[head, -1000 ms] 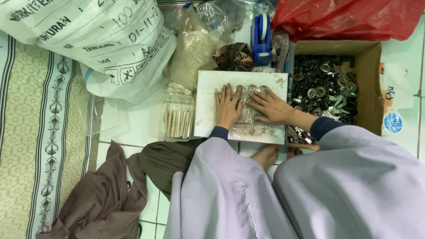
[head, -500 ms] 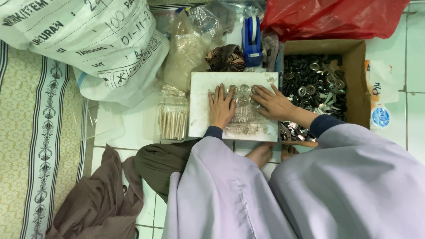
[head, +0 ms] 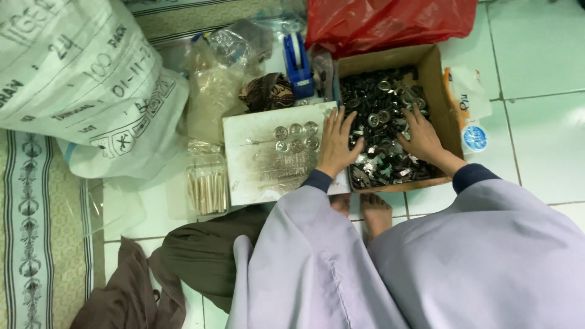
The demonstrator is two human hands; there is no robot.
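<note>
Down on the tiled floor (head: 542, 140), the person's left hand (head: 337, 148) lies palm down with its fingers spread and loose, straddling the right edge of a worn white board (head: 262, 170) and the near-left corner of a cardboard box (head: 440, 79); it grips nothing that can be seen. The right hand (head: 420, 139) is inside the box, fingers splayed and pressed into a heap of small dark and silvery metal rings (head: 378, 103); whether any ring is pinched under the fingertips cannot be told. On the board, just beside the left hand's fingertips, six round metal pieces (head: 296, 137) sit in two short rows, touching one another. Behind the board stand a blue tape dispenser (head: 297, 61) and a brown patterned cloth bundle (head: 266, 92), with clear plastic bags (head: 216, 91) to their left. A small clear packet of pale sticks (head: 207, 187) lies just left of the board. A large white printed sack (head: 79, 79) fills the upper left, a red plastic bag (head: 390, 21) lies behind the box, and a white pouch with a blue round mark (head: 472, 122) rests against the box's right wall. Bare toes (head: 376, 210) show below the box, between the lilac sleeves (head: 426, 268).
</note>
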